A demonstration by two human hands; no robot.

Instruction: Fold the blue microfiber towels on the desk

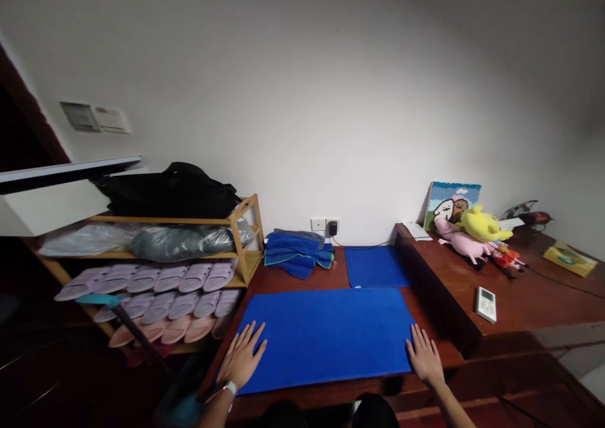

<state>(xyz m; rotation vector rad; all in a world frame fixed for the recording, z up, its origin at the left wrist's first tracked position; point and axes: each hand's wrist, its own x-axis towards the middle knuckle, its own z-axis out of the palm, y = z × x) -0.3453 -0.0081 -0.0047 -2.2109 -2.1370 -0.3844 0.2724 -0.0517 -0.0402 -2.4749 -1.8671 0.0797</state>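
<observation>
A blue towel [326,336] lies spread flat on the dark red wooden table [340,275] in front of me. My left hand [242,355] rests on its left edge, fingers spread, with a watch on the wrist. At the towel's right edge lies my right hand [425,355], its fingers stretched out and apart. Neither hand grips anything. Behind the spread towel, a folded blue towel [378,266] lies flat near the wall. To the left of that is a crumpled heap of blue cloths [297,254] with green edging.
On the left stands a wooden rack [243,251] with several slippers [182,278] and a black bag [174,191]. A higher cabinet top [449,277] on the right holds plush toys [466,245] and a white remote control [486,304]. A charger [333,227] is plugged into the wall.
</observation>
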